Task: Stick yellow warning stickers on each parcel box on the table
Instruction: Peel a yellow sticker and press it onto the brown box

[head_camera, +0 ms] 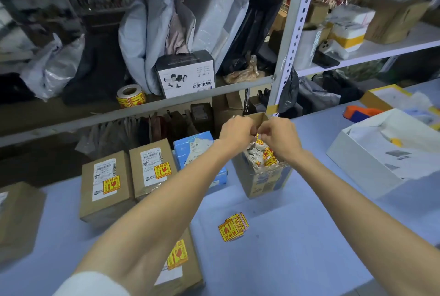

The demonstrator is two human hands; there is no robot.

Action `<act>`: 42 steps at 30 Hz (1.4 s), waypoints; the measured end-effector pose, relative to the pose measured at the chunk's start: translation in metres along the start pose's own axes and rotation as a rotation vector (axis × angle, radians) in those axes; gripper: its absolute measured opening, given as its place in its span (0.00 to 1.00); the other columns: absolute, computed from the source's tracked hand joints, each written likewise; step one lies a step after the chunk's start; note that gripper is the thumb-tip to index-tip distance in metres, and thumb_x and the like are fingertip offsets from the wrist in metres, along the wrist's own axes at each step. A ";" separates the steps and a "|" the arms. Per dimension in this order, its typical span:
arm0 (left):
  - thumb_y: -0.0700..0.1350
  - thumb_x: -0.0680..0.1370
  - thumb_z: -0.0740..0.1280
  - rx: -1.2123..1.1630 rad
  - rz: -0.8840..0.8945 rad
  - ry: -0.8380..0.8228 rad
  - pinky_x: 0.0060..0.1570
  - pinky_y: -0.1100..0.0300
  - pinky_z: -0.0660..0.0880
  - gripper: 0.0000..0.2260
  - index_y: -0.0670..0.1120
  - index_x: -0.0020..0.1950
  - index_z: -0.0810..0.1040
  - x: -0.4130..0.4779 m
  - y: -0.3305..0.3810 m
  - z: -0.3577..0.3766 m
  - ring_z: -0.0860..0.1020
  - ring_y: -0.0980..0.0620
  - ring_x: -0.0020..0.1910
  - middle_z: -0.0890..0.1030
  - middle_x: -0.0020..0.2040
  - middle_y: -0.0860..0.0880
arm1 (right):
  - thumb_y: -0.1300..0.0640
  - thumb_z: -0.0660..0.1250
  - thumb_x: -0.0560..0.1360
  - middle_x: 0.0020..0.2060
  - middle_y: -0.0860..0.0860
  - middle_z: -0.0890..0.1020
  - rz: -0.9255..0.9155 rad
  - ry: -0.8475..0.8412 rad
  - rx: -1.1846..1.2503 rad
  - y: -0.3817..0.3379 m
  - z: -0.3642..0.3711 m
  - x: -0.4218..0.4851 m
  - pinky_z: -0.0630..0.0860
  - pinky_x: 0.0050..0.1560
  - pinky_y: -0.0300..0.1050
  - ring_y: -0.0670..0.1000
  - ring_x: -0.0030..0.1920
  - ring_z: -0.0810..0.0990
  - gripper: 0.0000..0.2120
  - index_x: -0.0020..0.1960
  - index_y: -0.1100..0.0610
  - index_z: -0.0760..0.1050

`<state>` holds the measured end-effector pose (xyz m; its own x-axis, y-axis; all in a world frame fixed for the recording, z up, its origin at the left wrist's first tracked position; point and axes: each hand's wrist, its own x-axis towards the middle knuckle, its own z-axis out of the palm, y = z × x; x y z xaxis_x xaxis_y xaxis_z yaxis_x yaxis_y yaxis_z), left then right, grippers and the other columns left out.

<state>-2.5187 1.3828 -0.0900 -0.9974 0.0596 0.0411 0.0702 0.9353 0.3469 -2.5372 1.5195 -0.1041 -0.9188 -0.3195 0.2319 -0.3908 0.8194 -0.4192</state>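
Now | left hand (235, 131), right hand (277, 135) pinch sticker (258, 136) | over scrap box (264, 176)

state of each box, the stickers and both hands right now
two upright brown boxes: stickered
near brown box: stickered
blue box: no yellow sticker visible
scrap box: open, full
loose stickers: piled on table
left hand, right hand: pinching a sticker
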 end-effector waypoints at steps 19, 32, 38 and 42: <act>0.52 0.74 0.69 0.111 -0.038 -0.115 0.47 0.53 0.74 0.14 0.47 0.56 0.78 0.020 -0.020 -0.014 0.79 0.44 0.52 0.81 0.54 0.46 | 0.57 0.73 0.71 0.46 0.55 0.85 0.025 -0.197 -0.053 0.013 -0.019 0.025 0.80 0.50 0.51 0.55 0.46 0.82 0.10 0.52 0.58 0.83; 0.49 0.72 0.70 -0.258 -0.508 -0.046 0.56 0.52 0.73 0.19 0.45 0.62 0.75 -0.148 -0.123 0.016 0.76 0.43 0.60 0.79 0.59 0.43 | 0.51 0.71 0.74 0.68 0.56 0.74 -0.201 -0.567 0.025 -0.093 0.070 -0.064 0.67 0.65 0.47 0.55 0.69 0.71 0.28 0.70 0.60 0.70; 0.37 0.73 0.64 -0.303 -0.662 0.044 0.69 0.51 0.64 0.28 0.52 0.72 0.67 -0.247 -0.151 0.064 0.63 0.42 0.70 0.65 0.72 0.47 | 0.49 0.72 0.73 0.67 0.58 0.74 -0.108 -0.676 0.137 -0.107 0.140 -0.134 0.69 0.63 0.50 0.57 0.67 0.72 0.30 0.70 0.60 0.67; 0.38 0.75 0.68 -0.491 -0.863 0.098 0.67 0.52 0.64 0.36 0.51 0.77 0.54 -0.289 -0.155 0.080 0.62 0.41 0.71 0.59 0.74 0.44 | 0.46 0.73 0.71 0.71 0.58 0.69 -0.034 -0.760 0.218 -0.107 0.161 -0.163 0.70 0.67 0.55 0.58 0.68 0.71 0.43 0.77 0.57 0.55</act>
<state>-2.2430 1.2487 -0.2303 -0.7058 -0.6225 -0.3382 -0.6566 0.3954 0.6423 -2.3544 1.4075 -0.2389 -0.6622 -0.6443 -0.3826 -0.3489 0.7170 -0.6034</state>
